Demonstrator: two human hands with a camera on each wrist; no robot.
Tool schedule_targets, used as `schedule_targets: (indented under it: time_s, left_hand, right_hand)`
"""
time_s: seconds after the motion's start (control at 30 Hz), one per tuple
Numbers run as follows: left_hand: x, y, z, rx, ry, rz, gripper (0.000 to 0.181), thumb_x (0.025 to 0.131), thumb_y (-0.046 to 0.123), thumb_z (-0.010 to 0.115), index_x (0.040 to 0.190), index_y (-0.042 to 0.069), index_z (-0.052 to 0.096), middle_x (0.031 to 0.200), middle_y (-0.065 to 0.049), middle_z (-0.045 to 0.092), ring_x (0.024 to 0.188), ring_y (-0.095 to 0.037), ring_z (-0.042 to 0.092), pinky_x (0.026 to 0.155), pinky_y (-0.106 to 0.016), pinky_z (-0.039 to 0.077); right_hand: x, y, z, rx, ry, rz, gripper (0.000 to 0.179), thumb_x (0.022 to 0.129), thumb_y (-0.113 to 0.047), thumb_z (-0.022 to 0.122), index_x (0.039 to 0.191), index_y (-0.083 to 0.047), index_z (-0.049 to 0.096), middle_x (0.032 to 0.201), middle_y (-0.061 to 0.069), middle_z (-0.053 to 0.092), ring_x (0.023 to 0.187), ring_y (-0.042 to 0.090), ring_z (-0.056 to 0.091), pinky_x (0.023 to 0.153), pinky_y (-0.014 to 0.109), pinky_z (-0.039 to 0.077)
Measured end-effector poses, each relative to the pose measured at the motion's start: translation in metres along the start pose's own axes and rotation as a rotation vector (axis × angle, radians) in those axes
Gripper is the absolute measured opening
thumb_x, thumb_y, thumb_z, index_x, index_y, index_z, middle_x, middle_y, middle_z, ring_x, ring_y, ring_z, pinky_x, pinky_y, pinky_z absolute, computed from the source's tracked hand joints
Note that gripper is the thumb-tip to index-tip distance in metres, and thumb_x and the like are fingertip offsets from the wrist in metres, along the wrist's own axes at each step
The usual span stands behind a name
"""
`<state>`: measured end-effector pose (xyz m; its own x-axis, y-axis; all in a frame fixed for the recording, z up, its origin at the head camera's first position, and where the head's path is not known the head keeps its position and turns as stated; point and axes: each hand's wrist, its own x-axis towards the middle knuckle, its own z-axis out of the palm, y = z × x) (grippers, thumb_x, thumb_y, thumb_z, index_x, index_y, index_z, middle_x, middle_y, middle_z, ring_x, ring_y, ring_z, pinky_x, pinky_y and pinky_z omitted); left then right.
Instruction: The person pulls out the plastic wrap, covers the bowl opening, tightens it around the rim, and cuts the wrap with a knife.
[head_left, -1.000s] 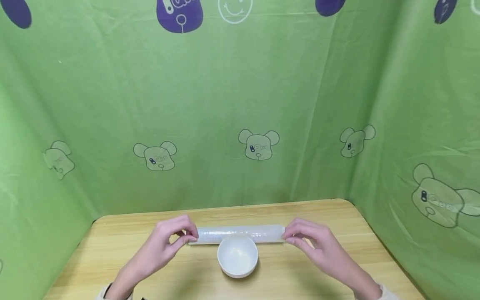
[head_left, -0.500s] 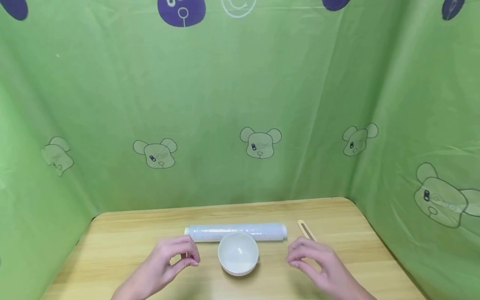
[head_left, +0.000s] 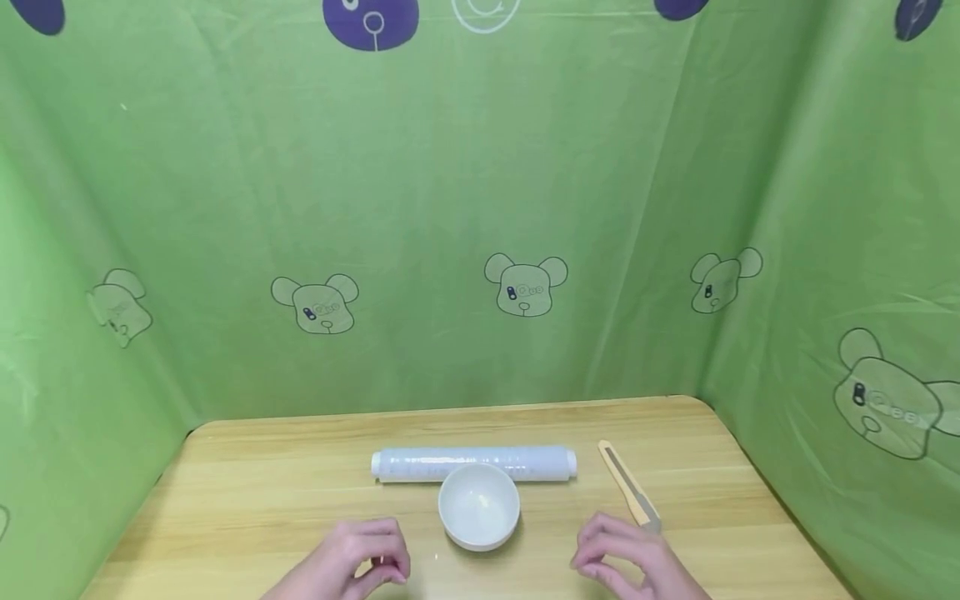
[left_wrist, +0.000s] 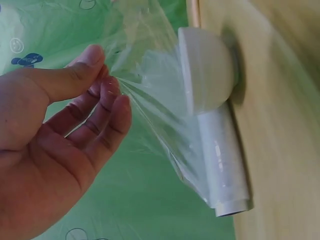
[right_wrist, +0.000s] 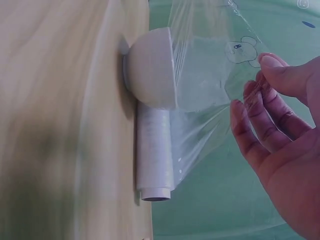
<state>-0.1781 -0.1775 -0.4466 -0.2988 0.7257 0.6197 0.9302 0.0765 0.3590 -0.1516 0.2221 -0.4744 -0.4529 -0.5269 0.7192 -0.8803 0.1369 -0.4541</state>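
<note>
A white bowl (head_left: pixel 480 510) stands upright on the table, with a roll of cling film (head_left: pixel 408 465) lying crosswise just behind it. From the roll a clear sheet of film (left_wrist: pixel 165 100) stretches toward me above the bowl. My left hand (head_left: pixel 358 560) pinches one corner of the sheet between thumb and fingers, in front and left of the bowl. At the front right, my right hand (head_left: pixel 633 557) pinches the other corner; gathered film shows at its fingertips (right_wrist: pixel 240 107) in the right wrist view. The sheet is barely visible from the head.
A utility knife (head_left: pixel 628 485) with a pale orange and grey handle lies slanted beyond my right hand, right of the roll. Green printed cloth (head_left: pixel 420 208) hangs behind and at both sides of the wooden table (head_left: pixel 247 483).
Both hands have moved back toward me from the roll's ends, drawing the film out over the bowl. The utility knife has come into view from behind the right hand.
</note>
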Motion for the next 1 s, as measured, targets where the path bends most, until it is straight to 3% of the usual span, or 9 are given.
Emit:
schedule_targets:
  time_s: [0.2,0.33,0.47,0.67,0.8,1.0]
  left_hand:
    - [-0.009,-0.003,0.008,-0.013,-0.050,-0.030,0.020,0.085,-0.002,0.077,0.091,0.015,0.067,0.089,0.008,0.065,0.084,0.003,0.061,0.074,-0.005,0.049]
    - [-0.014,-0.003,0.010,-0.073,-0.078,-0.107,0.018,0.088,-0.001,0.074,0.092,0.016,0.067,0.090,0.008,0.065,0.084,0.005,0.059,0.073,-0.006,0.050]
    - [-0.019,-0.005,0.016,-0.119,-0.111,-0.148,0.019,0.088,0.000,0.070,0.091,0.018,0.066,0.088,0.008,0.063,0.083,0.006,0.056,0.071,-0.006,0.049]
    - [-0.025,-0.011,0.028,-0.078,-0.144,-0.150,0.029,0.077,-0.008,0.064,0.088,0.019,0.068,0.084,0.010,0.062,0.082,0.011,0.054,0.064,-0.001,0.045]
    - [-0.027,-0.013,0.035,-0.094,-0.165,-0.194,0.032,0.074,-0.010,0.061,0.087,0.018,0.069,0.084,0.010,0.062,0.081,0.012,0.053,0.064,-0.002,0.045]
    - [-0.030,-0.015,0.042,-0.096,-0.178,-0.231,0.022,0.074,-0.003,0.064,0.083,0.017,0.069,0.079,0.010,0.059,0.076,0.014,0.047,0.061,-0.001,0.045]
  right_hand:
    - [-0.009,0.003,0.006,0.013,-0.024,0.012,0.041,0.079,0.015,0.073,0.107,-0.016,0.070,0.097,-0.001,0.064,0.088,0.012,0.062,0.075,0.021,0.054]
    - [-0.015,0.006,0.010,0.038,-0.060,0.007,0.040,0.079,0.015,0.070,0.105,-0.015,0.070,0.097,-0.001,0.063,0.087,0.011,0.062,0.071,0.022,0.054]
    - [-0.020,0.006,0.014,0.046,-0.107,0.057,0.038,0.081,0.013,0.070,0.104,-0.018,0.071,0.100,-0.004,0.064,0.090,0.010,0.063,0.073,0.024,0.054]
    - [-0.027,0.006,0.019,0.098,-0.179,0.168,0.031,0.087,0.005,0.070,0.100,-0.023,0.071,0.100,-0.006,0.065,0.091,0.007,0.064,0.074,0.026,0.056]
    - [-0.030,0.010,0.023,0.095,-0.199,0.161,0.027,0.086,0.001,0.072,0.100,-0.022,0.070,0.098,-0.007,0.065,0.090,0.004,0.063,0.072,0.023,0.056]
    - [-0.032,0.013,0.027,0.056,-0.208,0.160,0.025,0.086,-0.001,0.074,0.098,-0.023,0.070,0.096,-0.008,0.065,0.089,0.002,0.062,0.070,0.021,0.056]
